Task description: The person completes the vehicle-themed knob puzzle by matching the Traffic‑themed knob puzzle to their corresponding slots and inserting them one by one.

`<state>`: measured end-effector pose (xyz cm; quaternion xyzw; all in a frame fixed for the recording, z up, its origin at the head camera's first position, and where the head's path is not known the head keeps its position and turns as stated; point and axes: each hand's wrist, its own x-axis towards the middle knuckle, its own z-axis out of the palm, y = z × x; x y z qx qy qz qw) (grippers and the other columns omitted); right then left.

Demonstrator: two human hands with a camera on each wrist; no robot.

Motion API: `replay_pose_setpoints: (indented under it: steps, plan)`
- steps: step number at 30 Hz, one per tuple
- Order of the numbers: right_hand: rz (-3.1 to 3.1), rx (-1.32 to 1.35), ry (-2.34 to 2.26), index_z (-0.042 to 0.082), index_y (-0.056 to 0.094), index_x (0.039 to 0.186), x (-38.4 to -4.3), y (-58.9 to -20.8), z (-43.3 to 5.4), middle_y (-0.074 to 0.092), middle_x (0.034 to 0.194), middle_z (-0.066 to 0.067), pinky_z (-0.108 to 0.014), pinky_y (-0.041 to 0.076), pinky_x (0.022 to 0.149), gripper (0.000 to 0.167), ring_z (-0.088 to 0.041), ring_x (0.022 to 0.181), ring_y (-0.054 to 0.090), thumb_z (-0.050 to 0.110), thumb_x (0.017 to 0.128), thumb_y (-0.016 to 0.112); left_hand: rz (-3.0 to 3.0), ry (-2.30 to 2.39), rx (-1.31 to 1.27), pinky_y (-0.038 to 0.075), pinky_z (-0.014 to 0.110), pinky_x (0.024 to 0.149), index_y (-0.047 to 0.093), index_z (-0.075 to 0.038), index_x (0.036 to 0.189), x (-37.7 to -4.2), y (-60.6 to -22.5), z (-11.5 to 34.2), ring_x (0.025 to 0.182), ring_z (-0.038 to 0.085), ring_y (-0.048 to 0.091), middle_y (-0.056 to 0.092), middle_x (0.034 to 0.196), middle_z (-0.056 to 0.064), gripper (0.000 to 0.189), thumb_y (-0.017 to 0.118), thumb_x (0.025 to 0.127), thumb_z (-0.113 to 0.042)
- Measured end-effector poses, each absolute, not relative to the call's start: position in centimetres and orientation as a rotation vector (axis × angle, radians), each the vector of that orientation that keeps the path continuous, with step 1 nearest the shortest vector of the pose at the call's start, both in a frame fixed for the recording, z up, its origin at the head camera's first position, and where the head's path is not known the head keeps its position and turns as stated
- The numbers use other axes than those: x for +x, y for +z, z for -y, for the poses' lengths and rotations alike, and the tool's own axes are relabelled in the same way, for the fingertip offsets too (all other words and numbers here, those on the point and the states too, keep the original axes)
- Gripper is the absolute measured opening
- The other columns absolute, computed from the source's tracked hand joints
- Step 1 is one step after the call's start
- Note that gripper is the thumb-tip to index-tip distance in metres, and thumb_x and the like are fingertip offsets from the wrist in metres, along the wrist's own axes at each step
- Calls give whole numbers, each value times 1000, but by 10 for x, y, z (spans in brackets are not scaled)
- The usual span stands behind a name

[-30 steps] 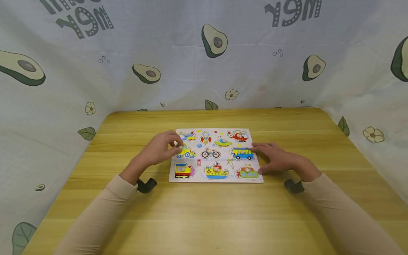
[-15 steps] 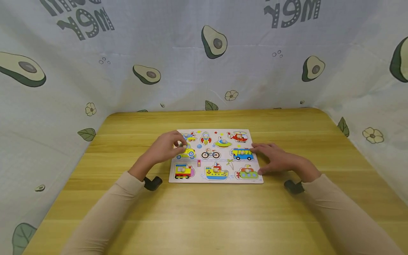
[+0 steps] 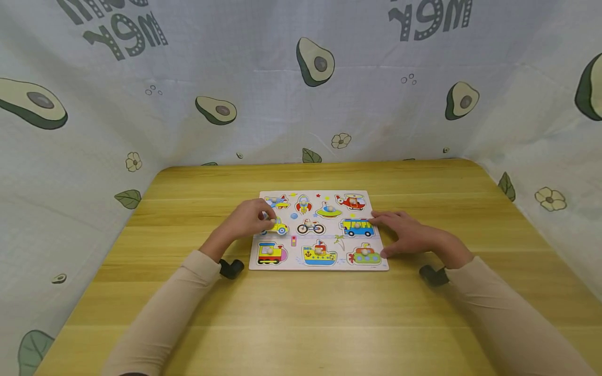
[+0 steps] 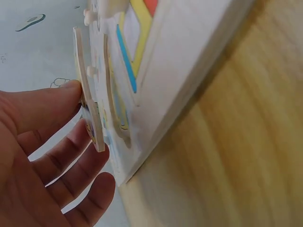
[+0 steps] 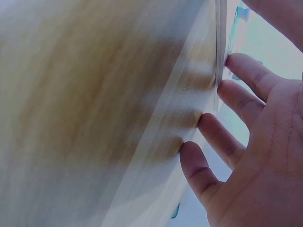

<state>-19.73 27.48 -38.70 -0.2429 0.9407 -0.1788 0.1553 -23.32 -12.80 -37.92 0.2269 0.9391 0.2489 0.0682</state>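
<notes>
A white knobbed puzzle board (image 3: pixel 332 225) with painted vehicles lies on the wooden table. At its left side my left hand (image 3: pixel 246 218) pinches the yellow car puzzle piece (image 3: pixel 281 227) by its knob, thumb against fingers. In the left wrist view the car piece (image 4: pixel 97 125) stands a little off the board, and part of its recess (image 4: pixel 116 104) shows. My right hand (image 3: pixel 406 232) rests at the board's right edge, fingers spread and fairly straight, the index near the bus piece (image 3: pixel 357 226), the thumb at the submarine piece (image 3: pixel 365 253).
Plane (image 3: pixel 278 201), rocket (image 3: pixel 303 203), helicopter (image 3: pixel 351 201), bicycle (image 3: pixel 310 226), train (image 3: pixel 270 253) and boat (image 3: pixel 319 254) pieces sit in the board. Behind the wooden table (image 3: pixel 310 313) hangs an avocado-print cloth (image 3: pixel 268 62).
My left hand, pinching the car piece, has moved slightly right and toward the near side over the board. The right hand and the board have stayed put.
</notes>
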Motion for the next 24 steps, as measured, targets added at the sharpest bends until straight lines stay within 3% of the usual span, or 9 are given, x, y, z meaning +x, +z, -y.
replay_pose_setpoints:
  steps: [24]
  plan:
    - [-2694, -709, -520, 6, 45, 148, -199, -383, -272, 32, 159, -21, -72, 28, 109, 85, -49, 139, 26, 40, 78, 80, -2842, 635, 476, 46, 31, 79, 77, -10, 98, -240, -390, 120, 91, 20, 54, 64, 101, 5, 15, 72, 90, -21]
